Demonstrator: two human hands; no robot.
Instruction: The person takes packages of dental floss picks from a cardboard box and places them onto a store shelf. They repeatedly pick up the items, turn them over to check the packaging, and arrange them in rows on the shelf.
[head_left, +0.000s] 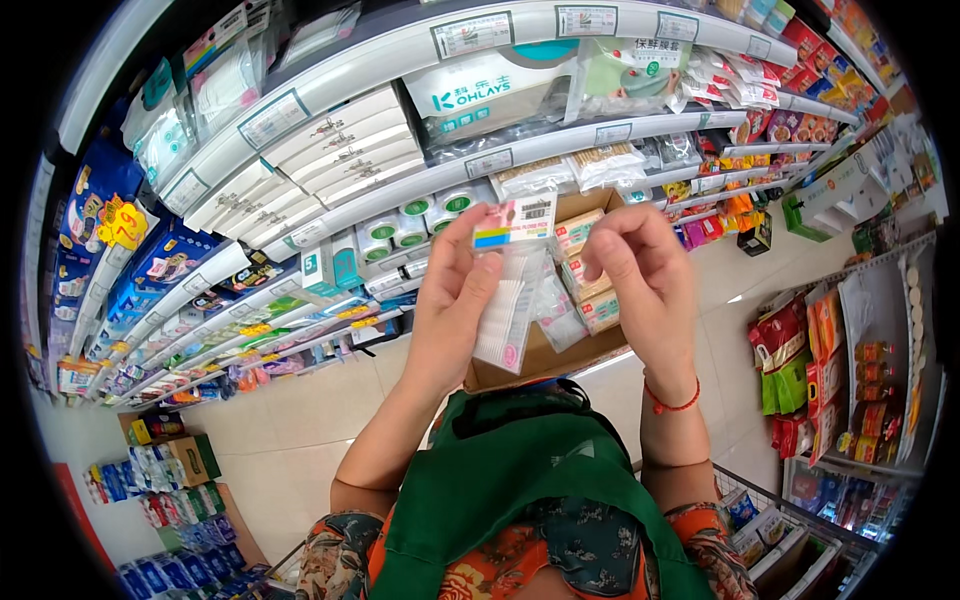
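Observation:
My left hand (456, 304) holds a flat clear bag of white dental floss picks (504, 307) with a printed card header, thumb in front and fingers behind. The bag hangs tilted over an open cardboard box (551, 363) just in front of my body. Inside that box are several small printed packs (600, 311) and a clear plastic packet (561, 319); the bag and my hands cover part of the contents. Raised above the box's right side, my right hand (646, 281) has loosely curled fingers, with nothing visible in them. A red cord bracelet (679, 403) circles its wrist.
Shop shelves (420, 180) curve across the front, stocked with white cartons (352, 142), a large printed pack (495, 90) and toothpick bags (607, 163). Stacked goods (180, 517) stand at lower left. A wire cart (795, 502) is at lower right, near a side shelf (877, 457).

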